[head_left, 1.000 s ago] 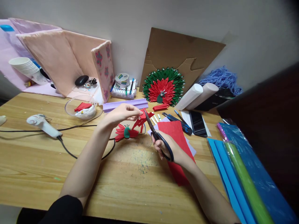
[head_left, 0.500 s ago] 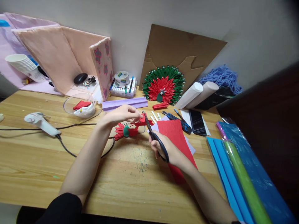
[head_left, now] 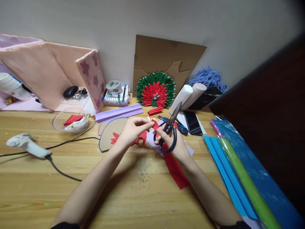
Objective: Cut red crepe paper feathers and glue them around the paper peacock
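Observation:
My left hand (head_left: 133, 128) pinches a small red paper piece (head_left: 155, 124) over the middle of the wooden desk (head_left: 133, 187). My right hand (head_left: 171, 143) meets it there, fingers through the handles of black scissors (head_left: 171, 127) whose blades point up and away to the right. Beneath my left hand lies a semicircular cardboard base (head_left: 110, 133) with red paper petals (head_left: 115, 138) on it. A red paper sheet (head_left: 175, 168) lies under my right wrist.
A white glue gun (head_left: 25, 144) with a black cord lies at left. A clear bowl (head_left: 71, 119), marker box (head_left: 115, 97), purple strip (head_left: 119, 113), finished red-green fan (head_left: 156, 90), phone (head_left: 192, 122) and blue and green paper rolls (head_left: 240, 178) surround the work spot.
The scissors left the red piece and swung up, blades now pointing away. Both hands came together at the small red piece. The view shifted, showing the cardboard base.

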`<action>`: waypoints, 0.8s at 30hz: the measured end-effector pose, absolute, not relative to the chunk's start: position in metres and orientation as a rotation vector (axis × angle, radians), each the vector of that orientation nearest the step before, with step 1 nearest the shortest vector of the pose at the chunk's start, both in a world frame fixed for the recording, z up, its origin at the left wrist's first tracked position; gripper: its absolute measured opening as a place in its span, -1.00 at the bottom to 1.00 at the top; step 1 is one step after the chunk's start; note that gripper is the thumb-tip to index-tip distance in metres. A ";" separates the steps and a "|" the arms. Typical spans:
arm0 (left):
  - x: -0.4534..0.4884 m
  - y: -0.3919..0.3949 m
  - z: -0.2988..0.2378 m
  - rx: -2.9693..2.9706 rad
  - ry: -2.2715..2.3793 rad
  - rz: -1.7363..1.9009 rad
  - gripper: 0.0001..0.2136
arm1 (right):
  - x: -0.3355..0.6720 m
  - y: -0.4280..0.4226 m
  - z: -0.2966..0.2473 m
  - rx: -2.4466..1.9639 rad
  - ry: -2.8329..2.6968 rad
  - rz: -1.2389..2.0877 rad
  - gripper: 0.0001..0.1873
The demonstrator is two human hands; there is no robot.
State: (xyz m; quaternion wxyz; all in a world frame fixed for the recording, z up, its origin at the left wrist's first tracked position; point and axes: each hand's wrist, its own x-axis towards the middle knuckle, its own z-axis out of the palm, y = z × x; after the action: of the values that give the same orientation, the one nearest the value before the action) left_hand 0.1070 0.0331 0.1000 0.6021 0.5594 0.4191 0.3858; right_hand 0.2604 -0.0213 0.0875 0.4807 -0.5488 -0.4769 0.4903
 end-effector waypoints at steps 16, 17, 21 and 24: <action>0.125 0.018 0.102 1.335 0.970 0.717 -0.79 | 0.288 -0.009 0.096 -1.278 -1.262 1.078 -0.73; 0.125 0.018 0.103 1.349 0.976 0.701 -0.78 | 0.289 -0.009 0.099 -1.291 -1.292 1.084 -0.73; 0.125 0.016 0.104 1.394 0.994 0.654 -0.76 | 0.291 -0.013 0.107 -1.336 -1.364 1.095 -0.70; 0.125 0.015 0.105 1.411 1.003 0.644 -0.75 | 0.290 -0.015 0.108 -1.365 -1.386 1.055 -0.70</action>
State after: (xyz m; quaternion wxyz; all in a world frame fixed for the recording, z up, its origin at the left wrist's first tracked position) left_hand 0.1248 0.0149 0.1051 0.6028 0.6096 0.4332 0.2782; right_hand 0.2896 -0.0148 0.1082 0.4477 -0.5514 -0.5602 0.4263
